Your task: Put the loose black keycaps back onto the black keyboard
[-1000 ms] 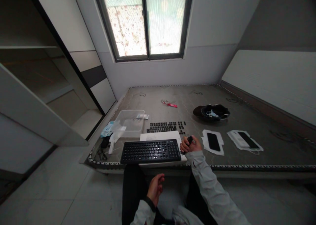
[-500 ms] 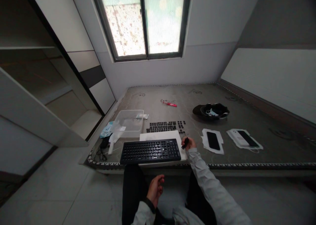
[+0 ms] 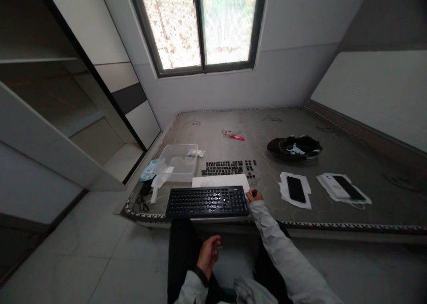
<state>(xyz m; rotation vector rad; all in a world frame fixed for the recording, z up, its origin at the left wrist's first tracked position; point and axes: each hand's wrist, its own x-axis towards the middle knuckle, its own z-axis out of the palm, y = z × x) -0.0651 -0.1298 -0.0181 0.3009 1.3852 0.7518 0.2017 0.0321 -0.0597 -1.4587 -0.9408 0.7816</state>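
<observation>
Right hand (image 3: 255,195) nearer keyboard (image 3: 207,201), small black tool (image 3: 254,192)

A keyboard (image 3: 207,202) lies at the platform's (image 3: 333,161) front edge; loose keycaps (image 3: 224,168) lie behind it, a tray (image 3: 177,161) left of them, a phone (image 3: 296,189) to the right.

I see pale grey long sleeves (image 3: 283,250) with a dark inner cuff (image 3: 200,275), black trousers (image 3: 182,250), bare hands.

Black keyboard (image 3: 207,201) w/ white legends, on white sheet (image 3: 220,180). Loose keycaps (image 3: 230,167) black. Mattress (image 3: 333,161) grey-brown, black/white patterned edging. Red wrapper (image 3: 234,136). Clear tray (image 3: 177,161). Black phone (image 3: 296,189) on white cloth (image 3: 284,190). Sleeve (image 3: 287,259) pale grey.
</observation>
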